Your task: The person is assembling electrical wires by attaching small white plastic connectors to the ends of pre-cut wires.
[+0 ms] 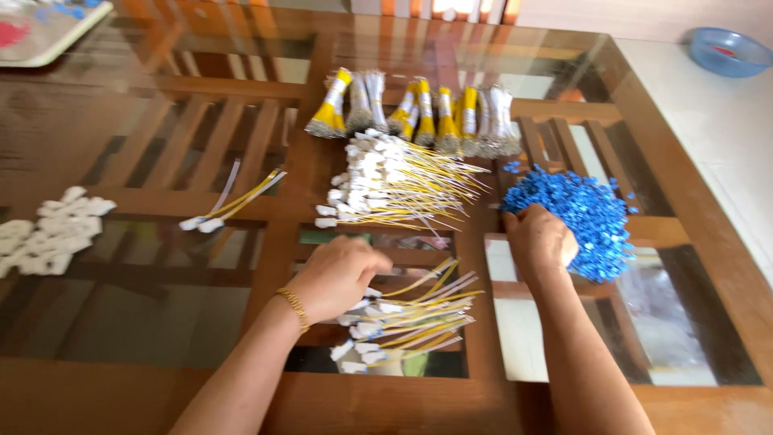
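we see a blue bowl (731, 50) far right. our left hand (336, 278) curls loosely on yellow wires (407, 318); our right hand (541, 242) rests, fingers bent, in the blue beads (592, 213).

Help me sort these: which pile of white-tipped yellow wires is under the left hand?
The near pile at the table's front edge, under the left hand. The bigger pile lies farther back, untouched, and a few loose wires lie off to the left.

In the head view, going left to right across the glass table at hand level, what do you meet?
Pile of white connectors → small loose wire bunch → left hand on a near wire pile → right hand → heap of blue pieces.
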